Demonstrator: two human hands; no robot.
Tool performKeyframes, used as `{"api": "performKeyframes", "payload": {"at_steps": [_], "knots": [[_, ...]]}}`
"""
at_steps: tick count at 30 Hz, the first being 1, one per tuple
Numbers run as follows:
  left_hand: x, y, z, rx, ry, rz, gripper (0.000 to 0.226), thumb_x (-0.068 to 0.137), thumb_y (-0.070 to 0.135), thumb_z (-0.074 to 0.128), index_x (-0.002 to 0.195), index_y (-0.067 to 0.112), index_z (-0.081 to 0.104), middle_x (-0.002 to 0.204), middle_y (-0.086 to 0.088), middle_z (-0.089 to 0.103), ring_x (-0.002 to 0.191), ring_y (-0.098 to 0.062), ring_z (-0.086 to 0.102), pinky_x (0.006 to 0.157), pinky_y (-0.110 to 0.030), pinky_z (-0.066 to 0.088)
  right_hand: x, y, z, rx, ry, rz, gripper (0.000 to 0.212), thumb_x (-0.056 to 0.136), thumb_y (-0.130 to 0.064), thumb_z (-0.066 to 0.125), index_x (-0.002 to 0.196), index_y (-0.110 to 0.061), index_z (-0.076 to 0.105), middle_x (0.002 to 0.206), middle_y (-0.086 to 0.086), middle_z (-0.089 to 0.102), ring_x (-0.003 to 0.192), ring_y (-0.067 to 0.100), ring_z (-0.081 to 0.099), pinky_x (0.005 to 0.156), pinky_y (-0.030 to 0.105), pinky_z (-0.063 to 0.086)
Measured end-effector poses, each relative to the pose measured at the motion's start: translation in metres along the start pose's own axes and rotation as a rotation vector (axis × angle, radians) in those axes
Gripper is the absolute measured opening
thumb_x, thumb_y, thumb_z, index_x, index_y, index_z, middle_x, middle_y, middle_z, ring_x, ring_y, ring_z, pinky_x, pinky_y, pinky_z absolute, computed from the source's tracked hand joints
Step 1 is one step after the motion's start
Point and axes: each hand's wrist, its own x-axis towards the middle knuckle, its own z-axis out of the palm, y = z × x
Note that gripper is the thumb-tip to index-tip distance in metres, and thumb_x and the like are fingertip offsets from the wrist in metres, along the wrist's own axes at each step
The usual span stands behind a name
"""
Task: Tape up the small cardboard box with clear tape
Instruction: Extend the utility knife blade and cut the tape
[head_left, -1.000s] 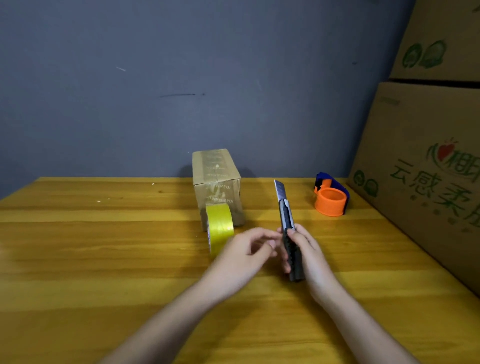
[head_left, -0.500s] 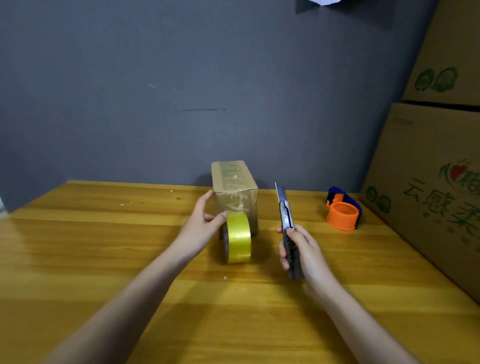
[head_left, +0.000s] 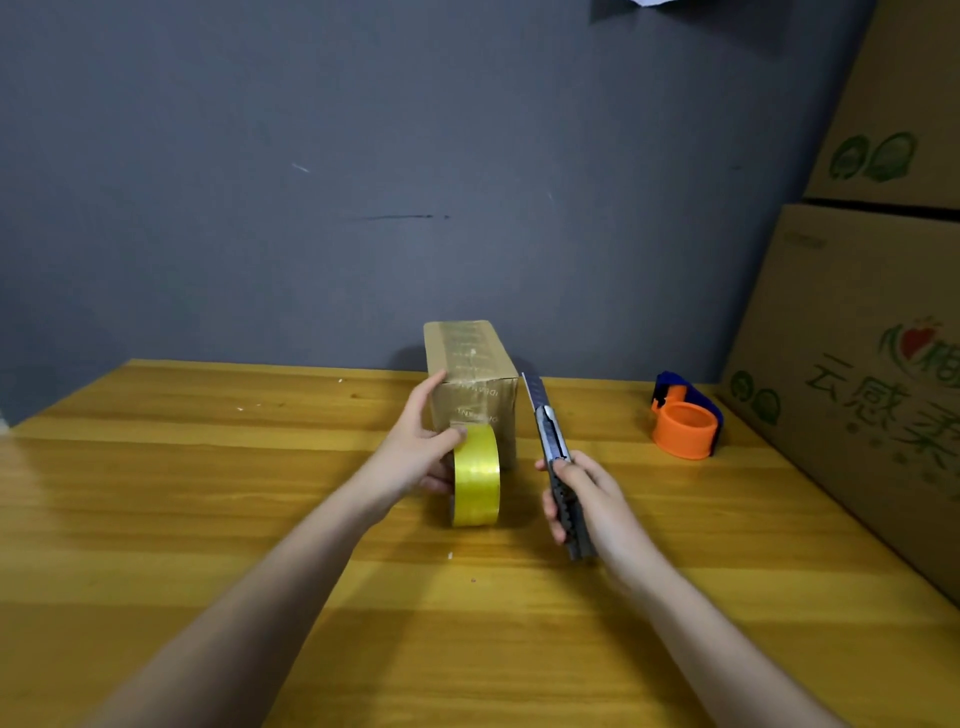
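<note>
Setting: wooden table (head_left: 208, 519) with a yellow-brown grain, set against a dark grey wall (head_left: 363, 156).
Head view, small cardboard box (head_left: 470, 387): stands on the table near the far edge, long axis running away from the camera; glossy strips of tape cover its top and near face.
Head view, tape roll (head_left: 476, 475): yellow-tinted, upright on its edge, just in front of the box's near face and touching or almost touching it.
Head view, left hand (head_left: 418, 449): fingers spread; the thumb lies on the top of the tape roll, the index finger reaches up along the box's left near corner, and the lower fingers sit behind the roll's left side. Grip: wide, resting on roll and box rather than closed round either.
Head view, right hand (head_left: 587, 499): fingers and thumb wrapped round the handle of a utility knife (head_left: 556, 457). Grip: closed on the knife.
Head view, knife blade: extended, pointing away from the camera, its tip near the box's right near corner.
Head view, tape dispenser (head_left: 685, 415): orange and blue, on the table well to the right.
Head view, large cartons (head_left: 857, 364): stacked at the right edge, printed in green and red.
</note>
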Motion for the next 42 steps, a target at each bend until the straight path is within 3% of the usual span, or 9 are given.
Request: {"api": "performKeyframes", "payload": {"at_steps": [4,9,11,15,28,42], "knots": [[0.0,-0.004,-0.001,-0.059,-0.031,-0.026,0.076,0.089,0.017,0.062,0.139,0.051,0.016,0.085,-0.008,0.071,0.056,-0.015,0.067,0.052,-0.029,0.056,0.008,-0.011,-0.005,-0.262,-0.019,-0.037,0.019,0.1,-0.017,0.039,0.101,-0.006,0.055,0.061,0.006,0.055,0.045,0.018,0.047,0.045,0.025,0.039],[0.002,-0.008,-0.001,-0.073,-0.035,-0.018,0.079,0.088,0.016,0.063,0.141,0.051,0.016,0.07,-0.001,0.07,0.052,-0.011,0.064,0.052,-0.029,0.056,0.018,-0.028,-0.02,-1.015,0.001,-0.247,0.017,0.096,-0.04,0.04,0.105,-0.028,0.048,0.076,-0.001,0.065,0.065,0.022,0.062,0.058,0.039,0.049],[0.002,-0.008,-0.002,-0.072,-0.044,-0.015,0.08,0.088,0.017,0.063,0.142,0.05,0.015,0.071,-0.001,0.068,0.052,-0.009,0.064,0.051,-0.028,0.054,0.019,-0.037,-0.021,-1.333,0.012,-0.342,0.021,0.097,-0.043,0.035,0.111,-0.029,0.043,0.09,-0.003,0.063,0.073,0.024,0.062,0.059,0.039,0.05],[0.001,-0.007,-0.001,-0.063,-0.058,-0.007,0.081,0.088,0.016,0.063,0.143,0.049,0.013,0.073,-0.001,0.065,0.05,-0.004,0.061,0.048,-0.024,0.052,0.019,-0.05,-0.02,-1.653,-0.022,-0.545,0.028,0.099,-0.042,0.031,0.118,-0.025,0.041,0.105,-0.003,0.058,0.081,0.023,0.063,0.056,0.035,0.05],[0.001,-0.007,0.0,-0.061,-0.047,0.008,0.081,0.088,0.015,0.062,0.143,0.048,0.014,0.072,-0.003,0.062,0.047,-0.003,0.058,0.047,-0.023,0.051,0.032,-0.07,-0.011,-1.93,-0.136,-0.759,0.029,0.101,-0.037,0.026,0.12,-0.019,0.04,0.11,0.005,0.056,0.086,0.025,0.063,0.056,0.031,0.038],[0.002,-0.01,-0.001,-0.043,-0.041,0.01,0.079,0.089,0.017,0.062,0.142,0.05,0.015,0.077,-0.006,0.064,0.049,-0.005,0.055,0.047,-0.022,0.048,0.032,-0.067,-0.008,-1.978,-0.131,-0.752,0.028,0.101,-0.033,0.028,0.118,-0.015,0.042,0.104,0.01,0.057,0.079,0.03,0.063,0.053,0.033,0.038]]}}
